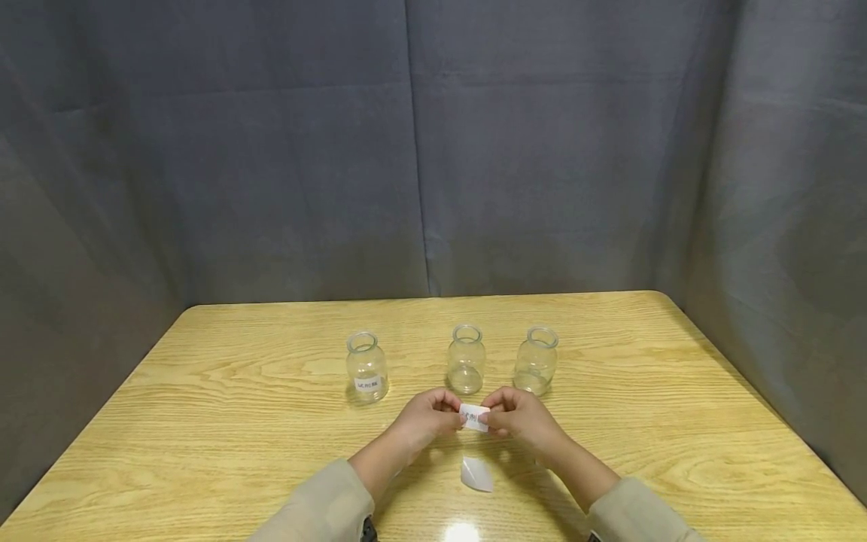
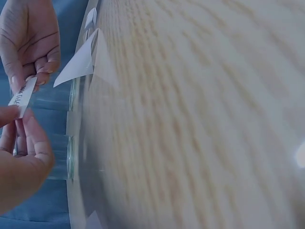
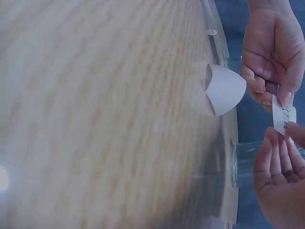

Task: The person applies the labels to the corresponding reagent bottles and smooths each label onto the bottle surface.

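Note:
A small white label (image 1: pixel 473 417) with dark handwritten characters is stretched between both hands above the table. My left hand (image 1: pixel 421 418) pinches its left end between thumb and fingers, while my right hand (image 1: pixel 527 418) pinches the right end. The wrist views show the label (image 2: pixel 23 97) with thumbs over its written face. Below the hands lies a curled white piece of paper (image 1: pixel 477 474), its edges lifting off the tabletop. Just beyond the hands stand an unlabelled glass jar (image 1: pixel 466 357) and another unlabelled glass jar (image 1: pixel 536 361), both upright.
Further left, a glass jar (image 1: pixel 363 363) carries a white label (image 1: pixel 368 385) with similar writing low on its front. All this stands on a wood-grain table (image 1: pixel 237 421). Grey curtains (image 1: pixel 284 188) enclose its back and sides.

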Demonstrator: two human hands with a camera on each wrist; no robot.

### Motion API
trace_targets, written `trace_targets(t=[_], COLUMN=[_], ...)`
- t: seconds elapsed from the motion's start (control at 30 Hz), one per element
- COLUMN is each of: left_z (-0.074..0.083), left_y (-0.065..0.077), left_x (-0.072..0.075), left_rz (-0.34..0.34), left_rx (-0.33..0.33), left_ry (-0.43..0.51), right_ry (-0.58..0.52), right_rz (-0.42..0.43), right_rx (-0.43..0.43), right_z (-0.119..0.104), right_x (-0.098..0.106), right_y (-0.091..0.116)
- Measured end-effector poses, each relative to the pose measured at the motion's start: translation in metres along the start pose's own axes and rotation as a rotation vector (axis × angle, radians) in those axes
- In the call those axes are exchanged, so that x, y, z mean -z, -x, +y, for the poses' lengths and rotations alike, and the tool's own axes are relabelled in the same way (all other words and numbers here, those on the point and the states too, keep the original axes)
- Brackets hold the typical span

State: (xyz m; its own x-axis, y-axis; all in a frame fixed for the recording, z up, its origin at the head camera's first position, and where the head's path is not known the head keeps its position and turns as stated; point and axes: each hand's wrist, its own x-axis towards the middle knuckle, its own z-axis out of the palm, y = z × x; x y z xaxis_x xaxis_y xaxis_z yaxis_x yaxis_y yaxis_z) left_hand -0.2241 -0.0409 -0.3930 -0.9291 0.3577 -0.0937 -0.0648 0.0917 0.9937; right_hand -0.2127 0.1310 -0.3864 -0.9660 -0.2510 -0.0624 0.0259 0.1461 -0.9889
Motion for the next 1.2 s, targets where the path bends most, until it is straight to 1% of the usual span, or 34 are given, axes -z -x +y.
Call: trace_targets(t=[0.2, 0.33, 0.63, 0.67, 0.83, 0.87, 0.9, 1.03, 1.2], left_z=[-0.004, -0.005, -0.007, -0.003, -0.001, -0.001, -0.004, -0.005, -0.006], left_y=[-0.006, -0.01, -0.02, -0.019, -0.024, -0.025, -0.028, -0.032, -0.035], left_x=[0.0, 0.001, 0.002, 0.001, 0.001, 0.0, 0.001, 0.0, 0.0], left_rz=[0.041, 0.073, 0.13, 0.137, 0.172, 0.177, 0.182, 0.204, 0.241], left_rx=[-0.005, -0.012, -0.02, -0.019, -0.023, -0.025, -0.025, -0.013, -0.023], left_ry=[0.057, 0.064, -0.01, -0.02, -0.051, -0.054, -0.056, -0.078, -0.102], right_ry=[-0.011, 0.02, 0.059, 0.065, 0.09, 0.093, 0.099, 0.122, 0.148], right_rz=[0.059, 0.103, 0.193, 0.207, 0.271, 0.276, 0.281, 0.294, 0.314], right_rx=[-0.011, 0.005, 0.011, 0.015, 0.01, 0.008, 0.007, 0.008, 0.012], right_z=[0.002, 0.002, 0.006, 0.006, 0.007, 0.007, 0.008, 0.008, 0.008], right_x=[-0.002, -0.004, -0.004, -0.005, -0.005, -0.005, -0.005, -0.004, -0.005], right_y=[-0.003, -0.007, -0.02, -0.022, -0.029, -0.03, -0.031, -0.034, -0.038])
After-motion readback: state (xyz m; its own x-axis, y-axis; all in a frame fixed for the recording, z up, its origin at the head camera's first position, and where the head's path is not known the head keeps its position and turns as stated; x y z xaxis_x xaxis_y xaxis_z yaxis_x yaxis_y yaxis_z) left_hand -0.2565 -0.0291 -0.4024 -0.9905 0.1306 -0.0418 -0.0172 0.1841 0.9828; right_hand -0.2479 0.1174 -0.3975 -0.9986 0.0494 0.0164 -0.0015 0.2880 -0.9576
